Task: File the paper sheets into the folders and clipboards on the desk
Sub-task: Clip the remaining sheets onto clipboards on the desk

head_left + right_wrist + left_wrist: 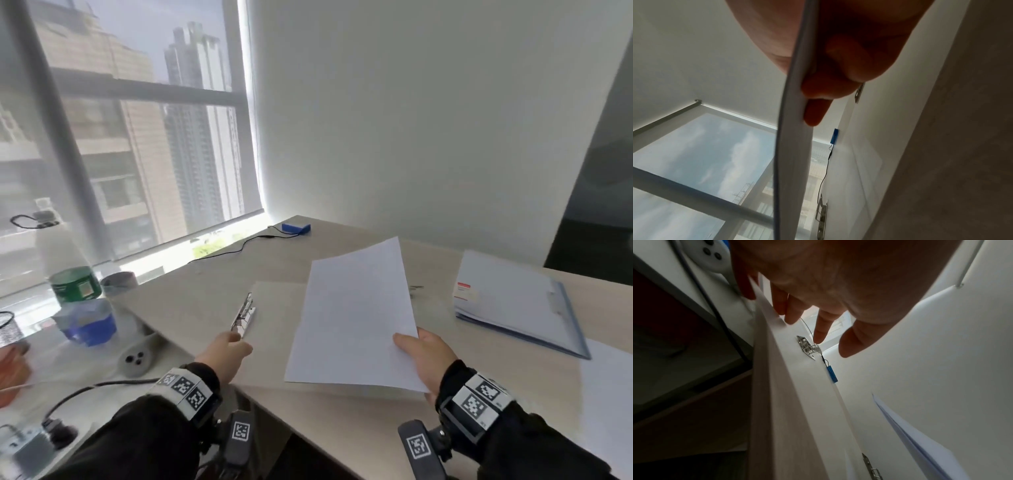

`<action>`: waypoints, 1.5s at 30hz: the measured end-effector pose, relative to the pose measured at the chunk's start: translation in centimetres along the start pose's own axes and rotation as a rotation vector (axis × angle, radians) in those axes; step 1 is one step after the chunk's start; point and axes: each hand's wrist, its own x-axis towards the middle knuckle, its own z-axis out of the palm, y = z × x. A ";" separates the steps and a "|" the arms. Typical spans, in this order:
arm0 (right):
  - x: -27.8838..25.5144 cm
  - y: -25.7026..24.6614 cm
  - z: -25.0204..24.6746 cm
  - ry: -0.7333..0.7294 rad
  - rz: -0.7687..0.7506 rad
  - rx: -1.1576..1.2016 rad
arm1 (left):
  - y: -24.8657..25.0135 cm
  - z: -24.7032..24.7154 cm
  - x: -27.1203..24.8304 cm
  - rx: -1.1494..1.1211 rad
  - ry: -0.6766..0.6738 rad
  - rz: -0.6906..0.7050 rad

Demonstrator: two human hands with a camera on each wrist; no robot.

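My right hand (411, 346) pinches a white paper sheet (352, 318) at its near right corner, thumb on top, and holds it tilted above the desk. In the right wrist view the sheet (791, 146) runs edge-on between thumb and fingers (816, 112). A beige clipboard (274, 298) lies under it, its metal clip (244, 313) at the left edge. My left hand (236, 339) reaches to the clip's near end with fingers (819, 335) extended just over the clip (806, 348); I cannot tell whether they touch it. A second clip (416, 289) peeks out behind the sheet.
A blue folder (513, 301) with papers lies at the right, with another sheet (609, 394) near the desk's front right. A blue box (296, 228) with a cable sits at the back. A bottle (73, 284) and a power strip (137, 356) stand left of the desk.
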 end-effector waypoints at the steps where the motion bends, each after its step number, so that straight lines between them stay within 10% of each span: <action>1: 0.3 0.0 0.9 -0.013 0.007 -0.007 | -0.2 -0.1 -0.2 -0.016 -0.009 -0.010; 23: 3.5 0.1 10.2 -0.199 0.081 -0.193 | -3.3 -0.5 -2.3 -0.182 -0.055 0.005; 45: 4.8 0.7 7.3 -0.250 0.177 -0.311 | 1.4 -4.1 5.1 -0.185 -0.048 -0.141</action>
